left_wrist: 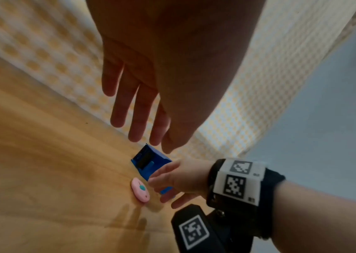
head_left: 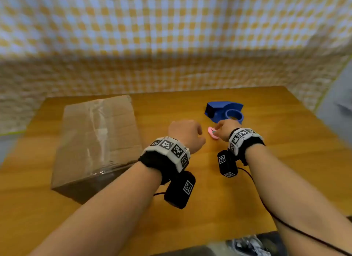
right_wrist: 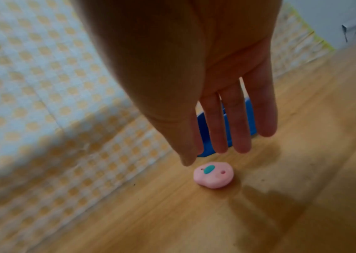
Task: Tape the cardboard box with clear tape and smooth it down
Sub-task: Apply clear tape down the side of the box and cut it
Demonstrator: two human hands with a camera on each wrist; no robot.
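Observation:
A cardboard box (head_left: 97,139) lies on the left of the wooden table (head_left: 190,208), with a strip of clear tape (head_left: 95,122) along its top. The blue tape dispenser (head_left: 223,112) stands at the back right. Just in front of it lies a small pink cutter (head_left: 212,133). My right hand (head_left: 222,127) hovers right over the cutter with straight fingers and holds nothing. The right wrist view shows the cutter (right_wrist: 213,174) under the thumb tip and the dispenser (right_wrist: 204,137) behind the fingers (right_wrist: 237,119). My left hand (head_left: 187,132) hangs beside it, with its fingers (left_wrist: 138,106) straight and empty.
A yellow and white checked cloth (head_left: 171,36) hangs behind the table's far edge. A black cable (head_left: 266,208) runs from my right wrist over the table's near right. Bare tabletop lies between the box and the dispenser.

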